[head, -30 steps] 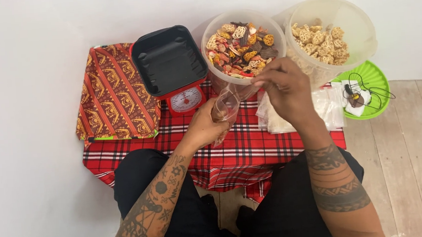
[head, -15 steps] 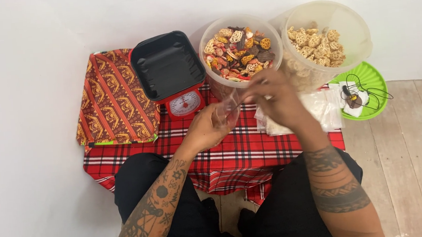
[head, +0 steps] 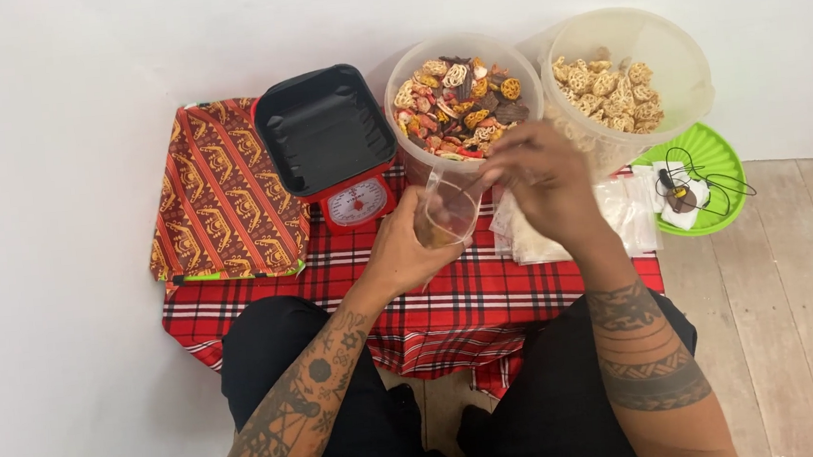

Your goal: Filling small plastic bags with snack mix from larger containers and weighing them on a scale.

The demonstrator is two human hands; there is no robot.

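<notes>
My left hand (head: 399,253) grips a small clear plastic bag (head: 448,211) from below, its mouth spread open and facing up. My right hand (head: 540,181) pinches the bag's far rim just in front of a clear tub of mixed coloured crackers (head: 460,103). A second clear tub of pale flower-shaped crackers (head: 629,80) stands to the right of it. A stack of flat clear bags (head: 623,211) lies on the red plaid cloth (head: 489,294) under my right wrist.
A red kitchen scale with a black tray (head: 327,138) stands left of the tubs. A folded red and gold patterned cloth (head: 220,190) lies at far left. A green lid (head: 707,176) holding cables sits at right on the wooden floor. My black-clad knees frame the cloth's near edge.
The bag has risen slightly and its mouth has been pulled wider open between both hands. My right hand stayed near the coloured-cracker tub's front rim.
</notes>
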